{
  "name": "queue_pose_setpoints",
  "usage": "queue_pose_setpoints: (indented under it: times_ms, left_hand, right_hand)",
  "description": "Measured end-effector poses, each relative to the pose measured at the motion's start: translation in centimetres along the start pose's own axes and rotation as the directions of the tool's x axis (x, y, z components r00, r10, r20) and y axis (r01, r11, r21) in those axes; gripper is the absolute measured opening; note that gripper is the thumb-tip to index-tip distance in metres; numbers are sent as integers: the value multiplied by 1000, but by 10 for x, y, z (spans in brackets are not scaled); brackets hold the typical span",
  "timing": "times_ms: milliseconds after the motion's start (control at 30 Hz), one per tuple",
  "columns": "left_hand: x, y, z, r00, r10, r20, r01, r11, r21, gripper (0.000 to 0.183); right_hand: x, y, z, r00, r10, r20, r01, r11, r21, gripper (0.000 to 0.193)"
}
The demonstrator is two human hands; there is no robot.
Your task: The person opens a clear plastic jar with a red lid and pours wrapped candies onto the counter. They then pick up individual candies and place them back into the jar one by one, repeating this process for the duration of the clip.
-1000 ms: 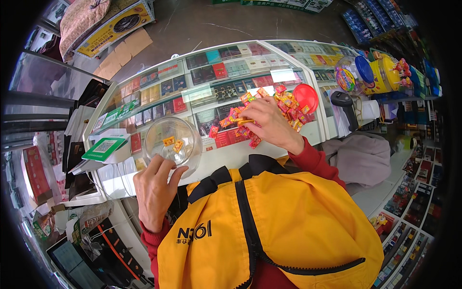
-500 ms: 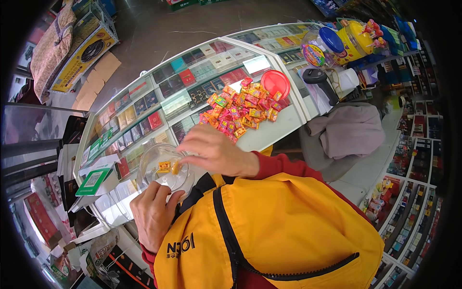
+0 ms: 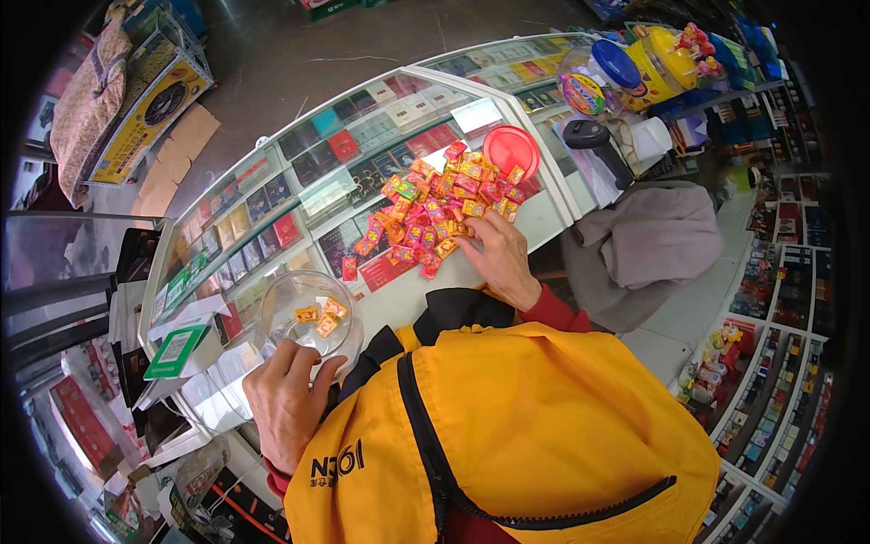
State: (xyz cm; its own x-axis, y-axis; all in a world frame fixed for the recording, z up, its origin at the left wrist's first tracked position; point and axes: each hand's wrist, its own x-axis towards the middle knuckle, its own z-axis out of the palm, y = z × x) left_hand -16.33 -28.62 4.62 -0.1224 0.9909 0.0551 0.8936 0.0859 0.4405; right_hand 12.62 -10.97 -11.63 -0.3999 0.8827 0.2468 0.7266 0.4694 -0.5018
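My left hand point(image 3: 288, 399) is closed on the near rim of a clear round plastic jar point(image 3: 268, 313), steadying it on the counter. A few small yellow-wrapped candies point(image 3: 326, 317) lie inside the jar. On the glass counter to the right is a loose heap of pink, orange and yellow wrapped candies point(image 3: 433, 214). My right hand point(image 3: 503, 258) is at the heap's near right edge, thumb and fingers apart around yellow candies. Its fingertips touch the heap, and I see no candy lifted. Behind the heap lies a round red lid point(image 3: 512, 152).
Under the glass counter point(image 3: 562, 195) are rows of small boxes. A green-and-white code stand point(image 3: 175, 351) is left of the jar. To the right are a black scanner point(image 3: 600, 150), a yellow candy tub point(image 3: 660, 72) and a chair draped with a grey garment point(image 3: 666, 236).
My right hand has moved from above the jar rightward to the candy heap. More yellow candies now show in the jar. My left hand stays on the rim.
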Motion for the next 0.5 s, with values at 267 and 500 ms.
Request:
queue_pose_setpoints:
  times_ms: [267,500]
  left_hand:
    - [0,2,2,1000,-17,-5,17,1000,6,29]
    - [0,3,-1,1000,16,21,-17,1000,18,31]
  right_hand:
    - [14,1,-11,987,-1,164,-16,994,103,29]
    - [21,1,-11,876,-428,220,426,903,62,18]
